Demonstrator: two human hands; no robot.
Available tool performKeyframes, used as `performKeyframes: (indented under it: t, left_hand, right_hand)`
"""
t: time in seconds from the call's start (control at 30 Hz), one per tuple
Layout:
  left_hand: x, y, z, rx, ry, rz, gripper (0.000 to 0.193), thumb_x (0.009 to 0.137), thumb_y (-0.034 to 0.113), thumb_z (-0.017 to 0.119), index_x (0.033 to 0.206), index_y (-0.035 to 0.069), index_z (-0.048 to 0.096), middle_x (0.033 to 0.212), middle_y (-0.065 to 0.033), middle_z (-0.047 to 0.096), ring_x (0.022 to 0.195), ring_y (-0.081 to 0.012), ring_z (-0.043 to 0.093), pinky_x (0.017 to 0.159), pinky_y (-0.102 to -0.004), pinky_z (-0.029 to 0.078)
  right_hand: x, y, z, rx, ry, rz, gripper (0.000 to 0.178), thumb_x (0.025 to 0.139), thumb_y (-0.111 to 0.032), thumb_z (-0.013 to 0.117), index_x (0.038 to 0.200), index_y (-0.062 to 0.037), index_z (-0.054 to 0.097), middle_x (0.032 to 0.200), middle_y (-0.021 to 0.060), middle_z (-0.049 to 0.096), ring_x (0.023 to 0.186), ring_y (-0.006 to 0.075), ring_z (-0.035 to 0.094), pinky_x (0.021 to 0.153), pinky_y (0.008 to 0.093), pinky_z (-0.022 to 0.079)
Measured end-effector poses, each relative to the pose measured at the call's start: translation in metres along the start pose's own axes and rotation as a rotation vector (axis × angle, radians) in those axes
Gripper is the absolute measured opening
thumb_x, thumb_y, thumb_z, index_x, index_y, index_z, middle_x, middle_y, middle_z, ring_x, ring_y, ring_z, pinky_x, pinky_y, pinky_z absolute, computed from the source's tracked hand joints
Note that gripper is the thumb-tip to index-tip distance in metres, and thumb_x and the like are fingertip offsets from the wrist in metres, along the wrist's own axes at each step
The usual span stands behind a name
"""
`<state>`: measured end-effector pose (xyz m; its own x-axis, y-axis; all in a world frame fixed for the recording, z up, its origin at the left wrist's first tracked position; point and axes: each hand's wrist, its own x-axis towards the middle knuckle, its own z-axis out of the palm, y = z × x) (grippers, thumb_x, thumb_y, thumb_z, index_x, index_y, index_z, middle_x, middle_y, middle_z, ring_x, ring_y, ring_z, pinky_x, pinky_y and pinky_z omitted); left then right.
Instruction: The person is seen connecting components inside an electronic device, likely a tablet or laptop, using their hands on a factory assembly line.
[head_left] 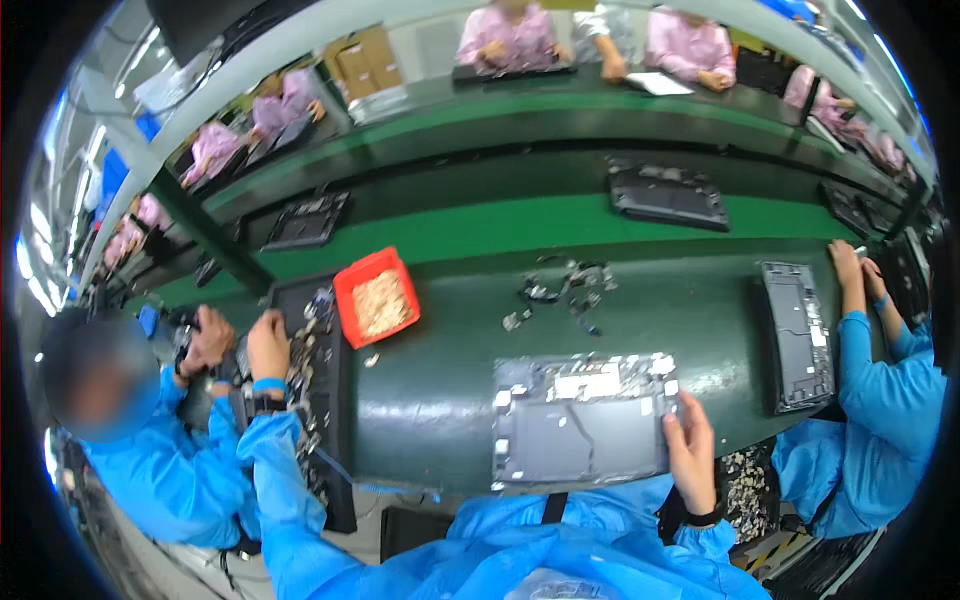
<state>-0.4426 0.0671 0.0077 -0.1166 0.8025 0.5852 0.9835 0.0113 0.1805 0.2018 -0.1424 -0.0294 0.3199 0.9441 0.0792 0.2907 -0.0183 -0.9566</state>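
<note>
A dark laptop base (pixel 585 425) lies on the green bench right in front of me, its inner side up, with bare boards along the far edge. My right hand (pixel 692 445) grips its right edge, thumb on top. My left hand (pixel 268 348) is stretched far left over a long black tray (pixel 342 430) of small metal and electronic parts. Its fingers are bunched together; what they hold, if anything, is hidden. Beyond the laptop base lies a loose cluster of small cables and parts (pixel 565 292).
A red bin (pixel 345 300) of small pale pieces stands beside the tray. Co-workers in blue sit close at both sides; one's hand (pixel 208 340) is near my left. Another laptop base (pixel 797 340) lies at right. More bases (pixel 668 192) rest on the green strip beyond.
</note>
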Motion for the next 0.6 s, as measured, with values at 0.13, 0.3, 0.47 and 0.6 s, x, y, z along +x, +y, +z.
performKeyframes:
  t: [0.13, 0.3, 0.47, 0.6]
  left_hand:
    - [0.018, 0.085, -0.048, -0.033, 0.136, 0.059, 0.015, 0.096, 0.013, 0.065, 0.104, 0.010, 0.078, 0.100, -0.0149, 0.073, 0.091, -0.0383, 0.070, 0.079, -0.0440, 0.055]
    - [-0.012, 0.227, -0.089, -0.467, -0.005, 0.339, 0.021, 0.087, -0.001, 0.073, 0.106, 0.003, 0.079, 0.099, -0.0132, 0.074, 0.088, -0.0266, 0.073, 0.077, -0.0317, 0.057]
    - [-0.080, 0.317, -0.099, -0.836, -0.284, 0.470, 0.034, 0.080, -0.001, 0.083, 0.113, 0.004, 0.078, 0.095, -0.0121, 0.078, 0.084, -0.0246, 0.076, 0.074, -0.0324, 0.061]
    - [-0.109, 0.338, -0.070, -1.126, -0.298, 0.517, 0.025, 0.078, 0.001, 0.085, 0.103, 0.000, 0.079, 0.098, -0.0137, 0.079, 0.086, -0.0242, 0.077, 0.075, -0.0327, 0.061]
  right_hand:
    - [0.006, -0.035, -0.016, -0.487, 0.245, -0.253, 0.029, 0.105, -0.010, 0.058, 0.131, 0.0032, 0.061, 0.128, 0.0171, 0.065, 0.122, 0.0302, 0.059, 0.111, 0.0389, 0.040]
    - [0.008, -0.079, 0.003, 0.062, -0.038, -0.186, 0.025, 0.108, -0.010, 0.049, 0.116, 0.0068, 0.067, 0.104, 0.0103, 0.070, 0.101, 0.0179, 0.065, 0.092, 0.0298, 0.049]
    - [0.015, -0.112, 0.067, 0.156, -0.360, -0.144, 0.036, 0.111, -0.019, 0.046, 0.133, 0.0043, 0.061, 0.118, 0.0157, 0.072, 0.103, 0.0178, 0.066, 0.090, 0.0324, 0.051]
    - [0.024, -0.094, 0.076, 0.407, -0.723, 0.109, 0.043, 0.114, -0.029, 0.042, 0.131, 0.0026, 0.064, 0.108, 0.0103, 0.076, 0.104, 0.0145, 0.067, 0.086, 0.0277, 0.051]
